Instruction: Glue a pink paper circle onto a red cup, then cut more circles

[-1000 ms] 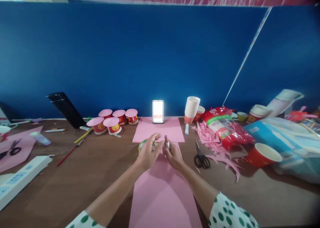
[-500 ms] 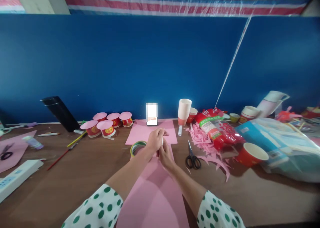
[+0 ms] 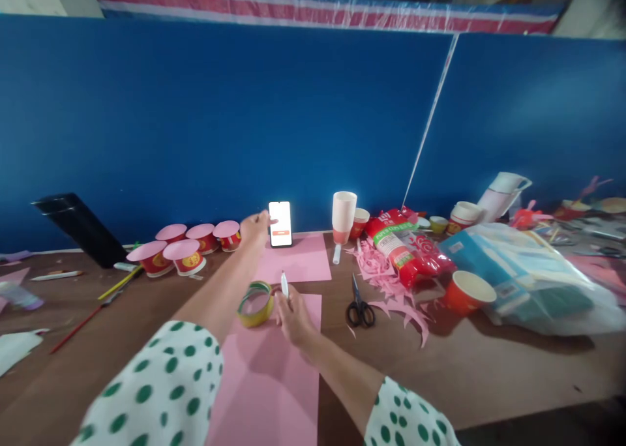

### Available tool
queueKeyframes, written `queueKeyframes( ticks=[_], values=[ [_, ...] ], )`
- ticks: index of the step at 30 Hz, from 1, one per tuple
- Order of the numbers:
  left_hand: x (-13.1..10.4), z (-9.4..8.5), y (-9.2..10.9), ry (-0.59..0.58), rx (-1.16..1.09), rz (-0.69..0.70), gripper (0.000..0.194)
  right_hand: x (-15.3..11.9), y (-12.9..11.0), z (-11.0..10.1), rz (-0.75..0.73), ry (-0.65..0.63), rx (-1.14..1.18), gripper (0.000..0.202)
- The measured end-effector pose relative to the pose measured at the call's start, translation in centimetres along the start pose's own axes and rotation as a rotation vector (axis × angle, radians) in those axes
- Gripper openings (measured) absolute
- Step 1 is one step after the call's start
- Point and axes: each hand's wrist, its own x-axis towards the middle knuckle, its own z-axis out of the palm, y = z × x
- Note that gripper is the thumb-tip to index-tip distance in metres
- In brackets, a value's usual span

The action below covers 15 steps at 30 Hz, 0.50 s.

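My left hand reaches out to a phone propped upright against the blue wall, its screen lit. One finger stretches over the left part of the screen, and I see nothing held in this hand. Lower down, my right hand is closed around a white pen whose dark tip points up. That hand is over pink paper lying in front of me. Just left of it stands a roll of tape with a yellow-green rim. Another pink sheet lies under the phone.
Several red cups topped with pink discs stand at the left, near a black bottle. On the right are scissors, pink paper scraps, stacked white cups, a red package, an orange-red cup and a plastic bag.
My hands have come apart. The left one has moved up and left to the phone, while the right keeps the pen, now plainly visible. The view has shifted rightward.
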Motion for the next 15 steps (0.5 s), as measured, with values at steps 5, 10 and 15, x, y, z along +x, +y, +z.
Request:
queueKeyframes(
  ticks=[5,10,15],
  values=[
    [-0.5,0.1,2.5,-0.139,0.058,0.172,0.028,0.5,-0.2,-0.1,-0.001,0.086,-0.062,0.018],
    [-4.9,6.2,0.4,-0.435,0.158,0.301,0.024,1.6,0.6,-1.2,0.046,0.155,-0.107,0.024],
    [-7.3,11.2,-1.0,-0.508,0.3,0.426,0.032,2.3,0.2,-1.1,0.001,0.164,-0.227,0.025]
  ],
)
